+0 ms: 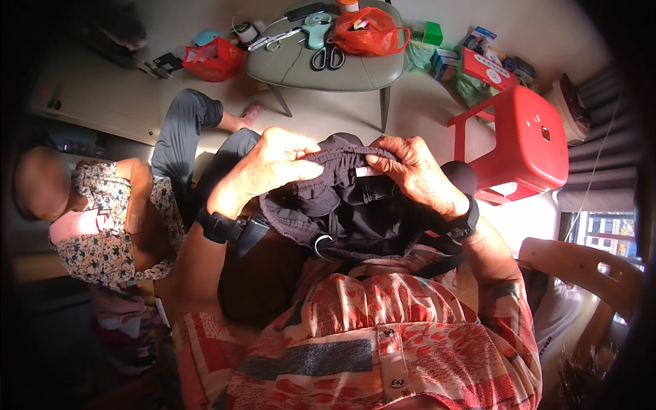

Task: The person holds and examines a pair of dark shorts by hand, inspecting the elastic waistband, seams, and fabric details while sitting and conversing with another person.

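Note:
A dark garment with a gathered elastic waistband [335, 156], probably trousers, is spread across my lap, its opening facing up. My left hand [269, 166] pinches the far side of the band between thumb and fingers. On the right, my right hand [410, 169] grips the same band beside a small white label [366, 171] inside it. The dark inner cloth [359, 215] sags in folds below both hands. At the near edge of the opening a pale curved piece [322, 247] shows; what it is I cannot tell. Black straps circle both my wrists.
A person in a floral shirt [102, 246] sits at the left. Ahead, a grey-green seat [287, 69] bears black-handled scissors [328, 58], a mint handheld fan [316, 33] and a red plastic bag [366, 33]. A red plastic stool [533, 138] and a wooden chair back [574, 261] stand right.

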